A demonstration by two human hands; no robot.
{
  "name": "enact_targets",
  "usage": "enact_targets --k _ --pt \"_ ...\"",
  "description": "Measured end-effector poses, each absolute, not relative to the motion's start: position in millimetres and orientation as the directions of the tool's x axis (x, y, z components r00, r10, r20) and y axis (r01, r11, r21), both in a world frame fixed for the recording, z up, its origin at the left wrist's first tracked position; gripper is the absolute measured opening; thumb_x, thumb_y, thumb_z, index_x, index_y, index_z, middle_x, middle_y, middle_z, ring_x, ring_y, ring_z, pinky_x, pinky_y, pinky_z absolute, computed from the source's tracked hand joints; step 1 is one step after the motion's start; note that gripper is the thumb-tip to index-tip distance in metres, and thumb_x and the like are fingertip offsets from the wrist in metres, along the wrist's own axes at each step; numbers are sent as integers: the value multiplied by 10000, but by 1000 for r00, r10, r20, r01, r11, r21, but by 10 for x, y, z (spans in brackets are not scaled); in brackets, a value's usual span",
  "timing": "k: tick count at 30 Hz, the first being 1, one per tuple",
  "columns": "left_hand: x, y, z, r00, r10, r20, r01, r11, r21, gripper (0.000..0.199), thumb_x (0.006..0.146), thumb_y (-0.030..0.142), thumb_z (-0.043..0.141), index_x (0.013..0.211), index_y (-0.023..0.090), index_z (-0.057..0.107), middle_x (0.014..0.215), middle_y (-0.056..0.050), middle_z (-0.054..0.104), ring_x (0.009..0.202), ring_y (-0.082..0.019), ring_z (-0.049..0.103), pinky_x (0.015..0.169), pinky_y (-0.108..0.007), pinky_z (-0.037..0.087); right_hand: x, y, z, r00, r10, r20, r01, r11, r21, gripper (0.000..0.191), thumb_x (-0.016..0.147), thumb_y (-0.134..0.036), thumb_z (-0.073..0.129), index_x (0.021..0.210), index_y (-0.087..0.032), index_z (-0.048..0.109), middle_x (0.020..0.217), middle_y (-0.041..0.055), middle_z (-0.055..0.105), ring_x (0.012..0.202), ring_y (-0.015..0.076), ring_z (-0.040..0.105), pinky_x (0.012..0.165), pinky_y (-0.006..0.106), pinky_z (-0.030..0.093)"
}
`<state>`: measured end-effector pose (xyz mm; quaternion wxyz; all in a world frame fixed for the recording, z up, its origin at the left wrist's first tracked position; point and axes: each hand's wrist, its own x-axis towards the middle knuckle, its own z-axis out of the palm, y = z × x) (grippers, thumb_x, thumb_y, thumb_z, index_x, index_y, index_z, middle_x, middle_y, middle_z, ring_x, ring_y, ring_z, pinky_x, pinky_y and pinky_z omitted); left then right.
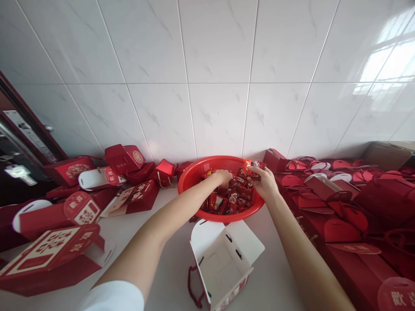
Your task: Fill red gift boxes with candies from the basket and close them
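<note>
Well, in the head view you have two bare hands at one red basket [222, 218], oval, its mouth up and its long axis running side to side. It holds a heap of wrapped sweets [238, 196], too overlapped to count.

Your left hand [223, 178] reaches into them, fingers bent downward; you can't tell whether it grips anything, as the fingertips are hidden. Your right hand [263, 180], over the basket's right side, pinches at least two small packets [252, 165] between thumb and fingers.

Just on your side of the basket stands one open box [218, 268], white inside, on the pale tabletop [171, 268]. Its mouth faces up; its long axis runs away from you, far end slanting left. You can see two raised flaps, one rounded, one squarish, and one dark red cord handle [195, 287] on its left.

Around ten red gift boxes [55, 255] lie to your left at mixed angles; the many red boxes [343, 231] to your right overlap too much to count.
</note>
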<state>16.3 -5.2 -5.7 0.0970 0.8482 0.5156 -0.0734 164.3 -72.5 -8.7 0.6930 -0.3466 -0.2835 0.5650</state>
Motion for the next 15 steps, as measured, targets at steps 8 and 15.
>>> enact_targets --k 8,15 --pt "189 -168 -46 508 813 -285 848 -530 1 399 673 390 783 1051 265 746 1216 -103 727 1222 -350 603 1139 -490 359 1650 -729 -82 181 983 10 -585 116 -803 349 407 -148 849 643 -183 593 631 -22 655 618 140 624 459 215 497" --pt "235 -77 -132 474 803 -361 873 -482 73 264 518 236 830 777 203 785 869 -123 771 961 -349 696 952 -461 510 1659 -718 -107 175 984 21 -571 119 -812 363 424 -163 869 660 -187 595 673 -15 662 652 144 616 479 228 489"
